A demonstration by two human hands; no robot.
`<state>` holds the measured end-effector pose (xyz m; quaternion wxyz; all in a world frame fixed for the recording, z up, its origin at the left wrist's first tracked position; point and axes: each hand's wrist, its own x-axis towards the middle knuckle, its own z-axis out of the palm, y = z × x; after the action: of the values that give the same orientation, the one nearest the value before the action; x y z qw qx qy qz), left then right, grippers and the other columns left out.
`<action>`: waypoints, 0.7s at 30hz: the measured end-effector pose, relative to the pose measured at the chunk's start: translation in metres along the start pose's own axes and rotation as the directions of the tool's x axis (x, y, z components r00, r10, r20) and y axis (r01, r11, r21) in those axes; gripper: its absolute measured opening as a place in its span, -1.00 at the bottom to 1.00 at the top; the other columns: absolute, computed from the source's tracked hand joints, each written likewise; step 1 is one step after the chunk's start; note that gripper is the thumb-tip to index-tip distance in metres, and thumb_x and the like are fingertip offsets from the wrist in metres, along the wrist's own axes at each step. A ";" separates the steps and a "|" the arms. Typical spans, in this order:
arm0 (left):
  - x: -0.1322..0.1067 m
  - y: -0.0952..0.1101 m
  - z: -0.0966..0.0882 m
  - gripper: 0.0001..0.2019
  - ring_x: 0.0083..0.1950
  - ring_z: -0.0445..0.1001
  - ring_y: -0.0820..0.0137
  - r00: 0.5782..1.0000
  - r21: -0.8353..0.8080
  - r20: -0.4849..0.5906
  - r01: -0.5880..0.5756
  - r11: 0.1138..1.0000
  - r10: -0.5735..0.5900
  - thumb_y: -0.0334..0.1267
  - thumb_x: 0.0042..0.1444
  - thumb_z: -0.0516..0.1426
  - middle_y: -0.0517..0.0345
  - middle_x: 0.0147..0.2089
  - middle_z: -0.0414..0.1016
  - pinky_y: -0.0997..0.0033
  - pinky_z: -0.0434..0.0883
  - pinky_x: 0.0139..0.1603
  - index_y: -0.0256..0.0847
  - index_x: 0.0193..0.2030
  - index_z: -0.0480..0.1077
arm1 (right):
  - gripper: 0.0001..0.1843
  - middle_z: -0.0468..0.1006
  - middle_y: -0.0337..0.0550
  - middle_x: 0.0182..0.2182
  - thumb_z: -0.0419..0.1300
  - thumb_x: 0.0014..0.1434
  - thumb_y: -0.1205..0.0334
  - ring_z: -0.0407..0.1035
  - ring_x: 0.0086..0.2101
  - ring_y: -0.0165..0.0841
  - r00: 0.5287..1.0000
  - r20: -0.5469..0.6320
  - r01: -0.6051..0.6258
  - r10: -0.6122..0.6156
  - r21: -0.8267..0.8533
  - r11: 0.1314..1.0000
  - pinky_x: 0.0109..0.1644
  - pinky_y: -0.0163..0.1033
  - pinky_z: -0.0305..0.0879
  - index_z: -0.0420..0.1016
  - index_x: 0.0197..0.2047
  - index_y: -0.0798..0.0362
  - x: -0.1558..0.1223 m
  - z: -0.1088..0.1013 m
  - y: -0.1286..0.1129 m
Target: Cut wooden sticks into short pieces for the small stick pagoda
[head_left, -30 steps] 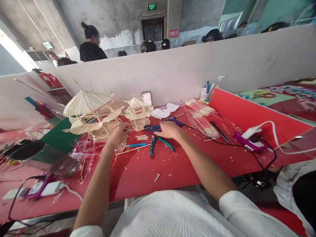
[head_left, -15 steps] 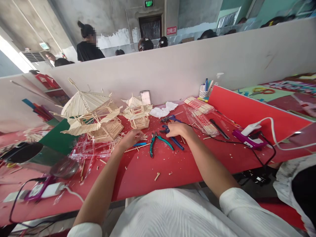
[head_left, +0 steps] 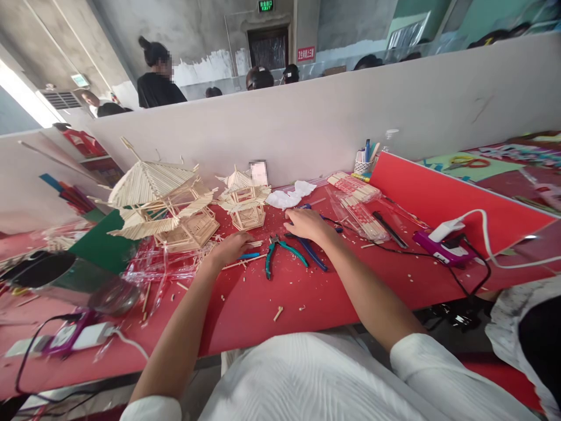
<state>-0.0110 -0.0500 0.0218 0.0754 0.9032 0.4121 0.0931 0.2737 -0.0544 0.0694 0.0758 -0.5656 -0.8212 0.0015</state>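
My left hand (head_left: 231,247) rests on the red table with its fingers curled over the ends of thin wooden sticks (head_left: 256,243). A blue strip (head_left: 249,255) lies beside its fingertips. My right hand (head_left: 305,224) is closed over a dark blue glue gun (head_left: 306,206), largely hidden beneath it, with a black cable leading right. Just below that hand lie blue-handled pliers (head_left: 316,255), partly covered. Between my hands sit green-handled pliers (head_left: 289,248), handles spread. Behind my left hand stand a small stick pavilion (head_left: 246,204) and a larger one (head_left: 162,204).
Packs of wooden sticks (head_left: 360,213) and a red board (head_left: 451,204) are on the right, near a purple power strip (head_left: 442,248). At left are a clear container (head_left: 92,286), a green sheet (head_left: 105,242) and plastic wrapping. A partition (head_left: 333,123) runs behind.
My right hand has shifted slightly up and left, off the blue-handled pliers and onto the glue gun. My left hand has hardly moved.
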 end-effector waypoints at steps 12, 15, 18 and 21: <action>-0.003 0.020 0.009 -0.75 0.02 0.46 0.13 0.995 0.261 0.060 0.064 0.963 -0.083 -0.55 0.13 -0.04 -0.20 -0.03 0.48 0.18 0.37 0.12 -0.27 -0.12 0.35 | -0.73 0.65 0.01 -0.14 0.06 0.35 0.12 0.53 -0.13 -0.16 0.995 -0.006 0.097 -0.097 0.055 0.994 -0.10 -0.21 0.31 0.53 -0.09 0.04 0.001 0.011 -0.024; -0.003 0.023 0.011 -0.69 0.07 0.44 0.13 0.996 0.289 0.059 0.053 0.956 -0.074 -0.59 0.07 -0.03 -0.20 0.00 0.46 0.17 0.34 0.16 -0.28 -0.08 0.32 | -0.74 0.66 -0.03 -0.15 0.07 0.35 0.10 0.53 -0.15 -0.19 0.994 -0.012 0.112 -0.111 0.082 0.990 -0.13 -0.25 0.29 0.54 -0.10 0.01 0.002 0.013 -0.027; -0.003 0.024 0.010 -0.67 0.06 0.45 0.13 0.994 0.279 0.075 0.060 0.959 -0.085 -0.59 0.07 -0.05 -0.19 0.01 0.46 0.17 0.35 0.14 -0.27 -0.06 0.30 | -0.75 0.66 -0.06 -0.16 0.08 0.35 0.11 0.54 -0.16 -0.20 0.992 -0.023 0.125 -0.123 0.094 0.988 -0.14 -0.26 0.28 0.55 -0.10 0.00 0.002 0.015 -0.028; -0.003 0.022 0.008 -0.69 0.02 0.45 0.12 0.991 0.253 0.093 0.070 0.965 -0.096 -0.59 0.09 -0.07 -0.20 -0.02 0.46 0.19 0.38 0.07 -0.26 -0.08 0.29 | -0.76 0.66 -0.07 -0.17 0.09 0.34 0.15 0.54 -0.17 -0.22 0.988 -0.029 0.156 -0.154 0.104 0.982 -0.15 -0.28 0.27 0.56 -0.10 0.01 0.003 0.018 -0.029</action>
<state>0.0052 -0.0673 0.0185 -0.0132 0.8910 0.4537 -0.0101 0.2435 -0.0602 0.0549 0.1143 -0.4952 -0.8606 0.0335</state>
